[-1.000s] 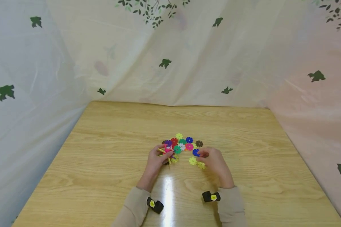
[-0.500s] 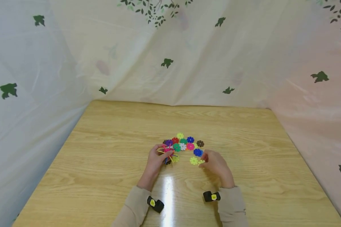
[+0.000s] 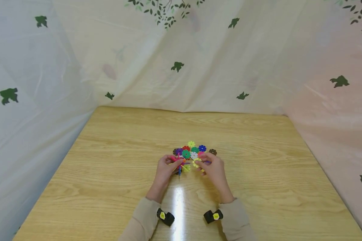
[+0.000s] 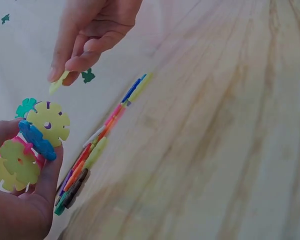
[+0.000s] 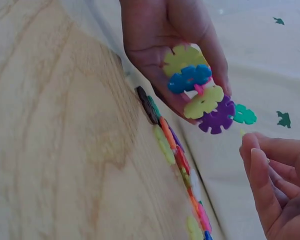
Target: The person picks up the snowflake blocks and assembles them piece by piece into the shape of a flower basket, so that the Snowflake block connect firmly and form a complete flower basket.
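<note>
Your right hand (image 3: 213, 167) sits farther inward than earlier, pinching a yellow disc (image 3: 196, 162) | your left hand (image 3: 165, 169) grips the joined discs (image 4: 37, 140) above the tabletop (image 3: 123, 160) | likely best: meet them squarely, then press gently

At the top centre, the left hand (image 5: 160, 42) holds a cluster of notched discs: a yellow disc (image 5: 182, 57) uppermost, a blue disc (image 5: 187, 80) below it, then a second yellow disc (image 5: 204, 101), a purple disc (image 5: 219, 117) and a green disc (image 5: 245, 115) jutting rightward. At the lower right, the right hand (image 5: 280, 180) pinches a yellow piece (image 5: 243, 132), mostly hidden by its fingers. A row of coloured discs (image 5: 182, 161) lies on the table (image 5: 65, 130), running from mid-frame to the bottom. Pale cloth (image 5: 260, 55) with green shapes (image 5: 284, 119) fills the right.
</note>
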Available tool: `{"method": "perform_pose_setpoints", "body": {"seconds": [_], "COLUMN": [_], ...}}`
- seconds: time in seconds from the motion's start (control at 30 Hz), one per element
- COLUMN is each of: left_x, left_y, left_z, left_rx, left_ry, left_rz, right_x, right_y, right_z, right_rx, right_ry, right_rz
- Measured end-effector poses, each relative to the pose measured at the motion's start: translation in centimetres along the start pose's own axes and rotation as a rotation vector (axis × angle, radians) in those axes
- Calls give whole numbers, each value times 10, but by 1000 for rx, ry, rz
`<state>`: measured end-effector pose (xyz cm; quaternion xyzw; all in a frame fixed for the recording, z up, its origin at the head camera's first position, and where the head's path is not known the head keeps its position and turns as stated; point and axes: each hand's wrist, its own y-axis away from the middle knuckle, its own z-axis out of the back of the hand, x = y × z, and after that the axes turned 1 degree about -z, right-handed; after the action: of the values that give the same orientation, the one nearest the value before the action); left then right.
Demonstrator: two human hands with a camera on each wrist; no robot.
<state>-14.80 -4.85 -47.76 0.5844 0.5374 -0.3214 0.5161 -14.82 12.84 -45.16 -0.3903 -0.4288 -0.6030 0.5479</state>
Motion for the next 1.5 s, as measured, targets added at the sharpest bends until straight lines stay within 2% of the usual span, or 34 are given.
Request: {"method": "perform_pose_setpoints", "body": {"seconds": [0.17, 0.37, 0.63, 0.77, 0.9, 1.07, 1.2, 1.3, 1.5], "left_x": [2, 3, 4, 5, 7, 8, 7, 7, 5], "left_y": [0, 1, 4, 3, 3, 4, 5, 6, 8], "left_z": [-2, -2, -4, -5, -5, -5, -7, -9, -8], "left_rx": [18, 36, 59, 57, 32, 6, 8, 46, 186], "left_ry": [-22, -128, -194, -194, -157, -151, -160, -151, -114], "left_rz": [-14, -39, -92, -83, -93, -97, -86, -68, -39], "right_x": [0, 2, -1, -1, -2, -4, -4, -2, 1], "right_y": [1, 5, 5, 6, 6, 5, 5, 5, 6], "right_z": [-7, -9, -10, -13, -18, -22, -20, -15, -8], "right_rx": [0, 7, -22, -51, -59, -41, -34, -32, -8], "right_ry": [-50, -27, 60, 58, 41, 3, -42, -41, 32], "right_rz": [6, 52, 161, 192, 227, 206, 177, 184, 200]}}
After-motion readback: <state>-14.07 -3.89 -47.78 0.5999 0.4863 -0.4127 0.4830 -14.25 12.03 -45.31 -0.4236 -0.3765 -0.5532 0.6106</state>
